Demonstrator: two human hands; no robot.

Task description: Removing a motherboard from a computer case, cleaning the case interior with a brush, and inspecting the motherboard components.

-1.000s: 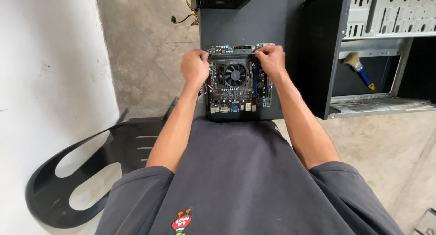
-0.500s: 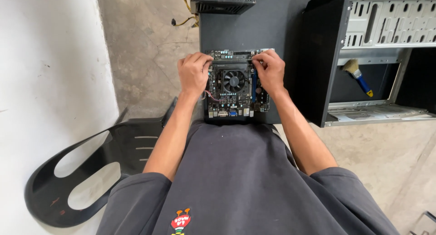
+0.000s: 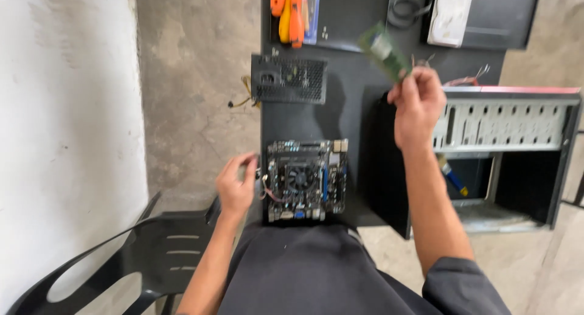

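Right hand [image 3: 417,105], raised above the black tabletop [image 3: 353,117], pinches the lower end of a narrow green memory stick [image 3: 384,51] between closed fingertips; the stick angles up and left from the fingers, motion-blurred, its chips unreadable. Left hand [image 3: 236,185], fingers loosely curled and holding nothing, sits just beside the left edge of the square black motherboard with central fan [image 3: 306,181], actual contact hard to confirm through blur. Outward: black perforated power supply box [image 3: 288,79] behind the board, open black-and-grey computer case [image 3: 486,151] at right, orange-handled screwdrivers [image 3: 288,12] cut off at the top.
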